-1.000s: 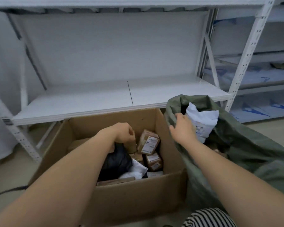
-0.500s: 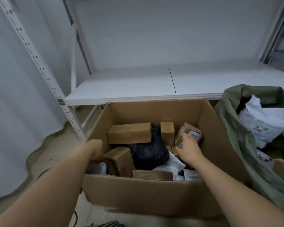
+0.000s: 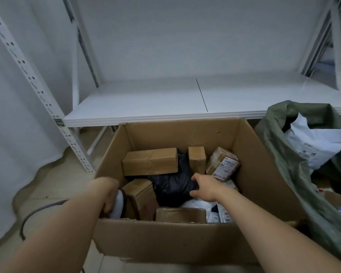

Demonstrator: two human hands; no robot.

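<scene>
A white shelf runs across the back, its front edge just above the far wall of the box, a large open carton that stands on the floor. A green sack slumps against the box's right wall, its mouth open, with a white mailer lying inside.

The bag, black and crumpled, lies in the middle of the box. Behind it, along the far wall, a long parcel lies flat. A small parcel stands upright just to the right of that one, and a labelled parcel leans tilted in the far right corner. A brown parcel touches the bag's left side, and a flat parcel lies against the near wall.

The right hand reaches in over the near wall and rests on the bag's right edge. Its fingers curl down into the black plastic and its thumb closes from below, gripping a fold. The fingertips are lost in the dark.

The left hand is at the near left corner of the box, fingers wrapped round a white object with a dark rim, held just inside the left wall. A grey cable loops on the floor under the left arm. Whether it joins the object cannot be told.
</scene>
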